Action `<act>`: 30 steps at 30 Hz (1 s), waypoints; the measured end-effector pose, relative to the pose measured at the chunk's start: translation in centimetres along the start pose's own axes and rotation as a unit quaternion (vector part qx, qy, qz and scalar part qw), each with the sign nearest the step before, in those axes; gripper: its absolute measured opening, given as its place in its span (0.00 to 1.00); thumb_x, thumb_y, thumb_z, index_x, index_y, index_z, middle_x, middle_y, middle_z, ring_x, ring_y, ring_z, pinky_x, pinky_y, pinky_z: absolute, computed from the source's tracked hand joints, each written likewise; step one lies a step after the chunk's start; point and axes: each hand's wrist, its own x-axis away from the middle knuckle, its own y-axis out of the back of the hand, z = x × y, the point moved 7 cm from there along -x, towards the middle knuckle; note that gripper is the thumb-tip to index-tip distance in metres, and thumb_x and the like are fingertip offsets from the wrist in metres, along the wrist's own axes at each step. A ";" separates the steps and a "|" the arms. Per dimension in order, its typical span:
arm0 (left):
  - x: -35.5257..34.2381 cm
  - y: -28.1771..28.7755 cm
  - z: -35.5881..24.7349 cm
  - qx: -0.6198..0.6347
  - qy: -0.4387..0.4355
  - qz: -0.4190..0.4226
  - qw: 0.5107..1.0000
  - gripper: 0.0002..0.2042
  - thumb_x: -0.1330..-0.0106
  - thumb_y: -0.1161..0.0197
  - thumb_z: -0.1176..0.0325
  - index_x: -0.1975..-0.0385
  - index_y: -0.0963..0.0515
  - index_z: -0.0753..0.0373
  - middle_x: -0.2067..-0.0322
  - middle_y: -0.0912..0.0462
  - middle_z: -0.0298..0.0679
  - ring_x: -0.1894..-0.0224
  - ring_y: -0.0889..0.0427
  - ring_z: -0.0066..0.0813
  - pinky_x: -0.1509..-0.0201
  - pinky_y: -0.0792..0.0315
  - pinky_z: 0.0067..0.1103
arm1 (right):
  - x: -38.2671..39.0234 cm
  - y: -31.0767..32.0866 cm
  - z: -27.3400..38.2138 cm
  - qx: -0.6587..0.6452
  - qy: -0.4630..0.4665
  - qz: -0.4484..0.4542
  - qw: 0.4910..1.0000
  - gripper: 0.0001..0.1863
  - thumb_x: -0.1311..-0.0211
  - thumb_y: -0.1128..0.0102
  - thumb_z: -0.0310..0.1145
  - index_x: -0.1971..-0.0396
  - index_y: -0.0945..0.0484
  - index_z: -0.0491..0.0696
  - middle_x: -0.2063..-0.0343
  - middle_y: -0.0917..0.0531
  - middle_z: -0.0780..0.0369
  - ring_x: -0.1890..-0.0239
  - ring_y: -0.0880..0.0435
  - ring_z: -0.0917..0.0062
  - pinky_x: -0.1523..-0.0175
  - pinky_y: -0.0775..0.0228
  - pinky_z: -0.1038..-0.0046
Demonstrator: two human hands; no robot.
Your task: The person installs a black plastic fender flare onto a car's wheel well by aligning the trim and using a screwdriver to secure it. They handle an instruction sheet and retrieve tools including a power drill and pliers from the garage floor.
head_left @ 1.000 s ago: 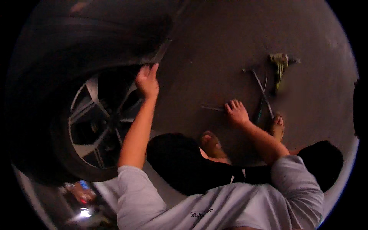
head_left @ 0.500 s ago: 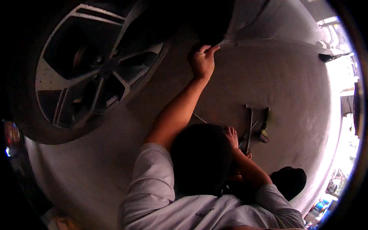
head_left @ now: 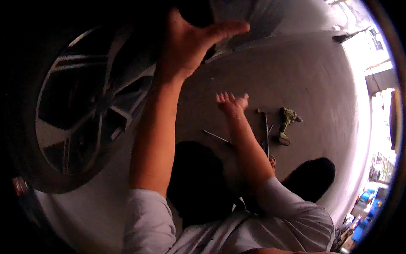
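Note:
My left hand [head_left: 185,45] is raised beside the dark body of a car, just right of the wheel [head_left: 103,101]. Its thumb stretches to the right, apart from a finger that points up; the other fingers fade into shadow. Whether it touches the car is too dark to tell. Lower and further right, my right hand [head_left: 232,102] is held out with its fingers spread and nothing in them. A yellow-green cordless drill [head_left: 286,125] lies on the floor to its right, near a long metal tool with a crosswise head [head_left: 266,129].
A thin rod [head_left: 215,136] lies on the floor left of my right forearm. My dark-clad knees [head_left: 311,180] are bent below. A pale car panel [head_left: 258,21] overhangs the floor at the top. Blue items and clutter [head_left: 363,211] stand at the bright right edge.
My left hand has gone from a pinch at the panel's edge to a spread thumb and finger, higher and to the left. My right hand has reached forward from beside my knee. The view has shifted.

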 end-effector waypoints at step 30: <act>0.1 -2.4 -3.1 -0.049 -0.001 0.021 0.999 0.04 0.38 0.32 0.76 0.67 0.12 0.66 0.63 0.10 0.42 0.58 0.11 0.29 0.48 0.20 0.23 | -0.7 -14.6 -4.9 -0.060 0.147 0.271 0.949 0.36 0.29 0.57 0.67 0.42 0.24 0.49 0.46 0.20 0.59 0.45 0.24 0.64 0.33 0.39 0.62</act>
